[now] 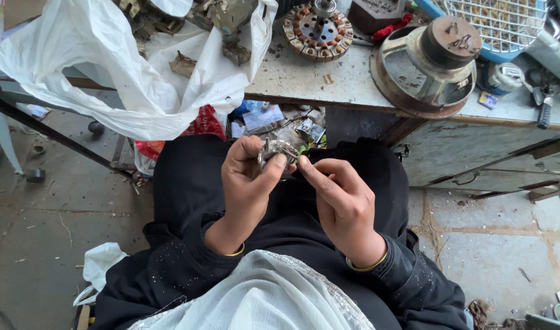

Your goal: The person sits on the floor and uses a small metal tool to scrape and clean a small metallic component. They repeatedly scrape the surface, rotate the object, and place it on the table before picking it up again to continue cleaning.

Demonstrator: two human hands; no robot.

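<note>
My left hand [246, 186] grips a small metal part [277, 149] between thumb and fingers, over my lap in black clothing. Close beside it, my right hand [340, 198] pinches something thin at the part's right edge, where a bit of green shows; I cannot tell what it is. Both wrists wear thin yellow bangles. A pale cloth [255, 296] lies across my front, below the hands.
A worn workbench [304, 82] stands ahead. On it lie a white plastic bag [139, 79] with metal scraps, a wound motor stator [318, 27] and a rusty speaker [426, 64]. A blue fan grille [503, 24] sits at far right. Packets lie under the bench; the floor is stone.
</note>
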